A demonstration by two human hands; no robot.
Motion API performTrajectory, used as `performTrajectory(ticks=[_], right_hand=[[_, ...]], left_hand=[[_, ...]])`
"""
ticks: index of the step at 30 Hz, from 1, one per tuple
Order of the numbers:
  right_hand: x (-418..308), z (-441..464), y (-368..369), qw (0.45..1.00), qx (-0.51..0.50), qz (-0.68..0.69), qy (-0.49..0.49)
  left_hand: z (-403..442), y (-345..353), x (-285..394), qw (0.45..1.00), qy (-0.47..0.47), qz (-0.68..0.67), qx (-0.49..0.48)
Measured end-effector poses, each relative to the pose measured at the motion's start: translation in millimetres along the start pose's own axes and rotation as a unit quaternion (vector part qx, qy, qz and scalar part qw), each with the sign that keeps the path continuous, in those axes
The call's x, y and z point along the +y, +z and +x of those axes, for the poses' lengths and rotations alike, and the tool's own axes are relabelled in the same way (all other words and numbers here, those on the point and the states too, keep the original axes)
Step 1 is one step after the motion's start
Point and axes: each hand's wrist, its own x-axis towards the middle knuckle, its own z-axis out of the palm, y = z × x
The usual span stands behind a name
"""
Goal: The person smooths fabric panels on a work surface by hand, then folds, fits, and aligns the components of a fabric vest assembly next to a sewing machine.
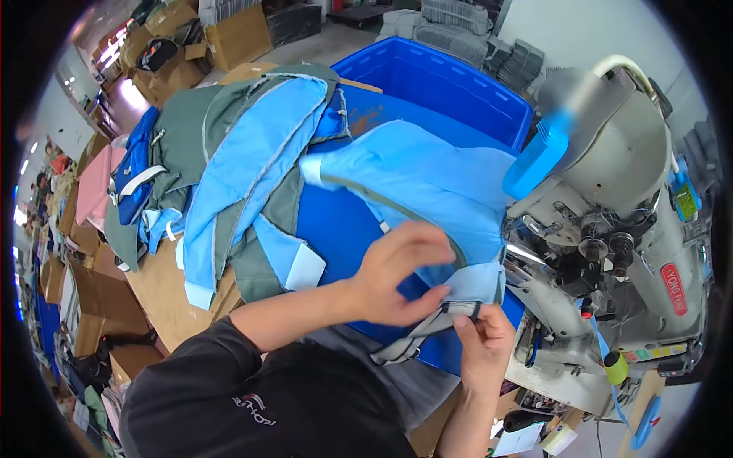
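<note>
My left hand [401, 271] is over the light blue fabric piece [427, 168], its thumb and fingers curved and apart, slightly blurred. Its thumb tip is close to a grey strap [416, 340], and nothing shows between the fingers. Right of it, my right hand [485, 336] pinches the strap's striped end beside the pale blue corner of the fabric. A small dark buckle sits lower on the strap. The fabric spreads up and right over the blue work surface [324, 217], against the sewing machine [634, 153].
Sewn light blue and grey-green pieces [256, 160] are heaped at the left. An open blue bin [450, 84] stands behind. A bright blue brush-like object [538, 160] hangs by the machine head. Cardboard boxes [107, 298] stand at the far left.
</note>
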Motion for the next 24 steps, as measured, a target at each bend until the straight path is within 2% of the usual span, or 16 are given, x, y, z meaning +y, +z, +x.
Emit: performTrajectory(ticks=[1, 4, 7, 10, 13, 14, 15, 17, 20, 23, 24], right_hand=[[3.0, -2.1, 0.4, 0.998, 0.014, -0.063, -0.011], [-1.6, -2.3, -2.8, 0.979, -0.001, -0.176, -0.101], [-14.5, -15.5, 3.6, 0.986, 0.018, -0.163, -0.042], [-17.9, -27.5, 6.9, 0.975, 0.04, -0.212, -0.045], [-34.6, -18.7, 4.4, 0.909, 0.018, -0.388, -0.149], [-36.4, -11.8, -0.7, 0.881, 0.037, -0.426, -0.202], [-40.9, -8.6, -0.9, 0.859, 0.115, -0.452, -0.21], [-36.6, 5.7, -5.1, 0.86, 0.221, -0.411, -0.205], [-33.0, 23.7, -4.4, 0.852, 0.181, -0.466, -0.156], [-30.1, 31.6, -2.3, 0.876, 0.138, -0.453, -0.091], [-26.1, 33.2, -1.5, 0.872, 0.143, -0.452, -0.12]], left_hand=[[4.3, -4.1, 10.3, 0.998, -0.003, -0.059, -0.019], [32.3, -3.9, 33.2, 0.992, -0.04, -0.053, -0.109], [34.1, -5.4, 35.4, 0.946, -0.159, -0.113, -0.261], [34.0, -4.7, 41.6, 0.955, -0.12, -0.103, -0.249], [35.4, -3.2, 52.9, 0.958, -0.141, -0.059, -0.243], [35.5, -3.1, 53.1, 0.956, -0.168, -0.058, -0.234], [36.2, -3.3, 52.5, 0.953, -0.194, -0.056, -0.225], [34.9, -2.3, 53.4, 0.952, -0.23, -0.046, -0.198], [22.8, 7.0, 53.8, 0.955, -0.259, -0.043, -0.136], [13.9, 27.8, 45.0, 0.948, -0.298, -0.097, -0.06], [14.9, 32.5, 42.9, 0.937, -0.319, -0.137, -0.042]])
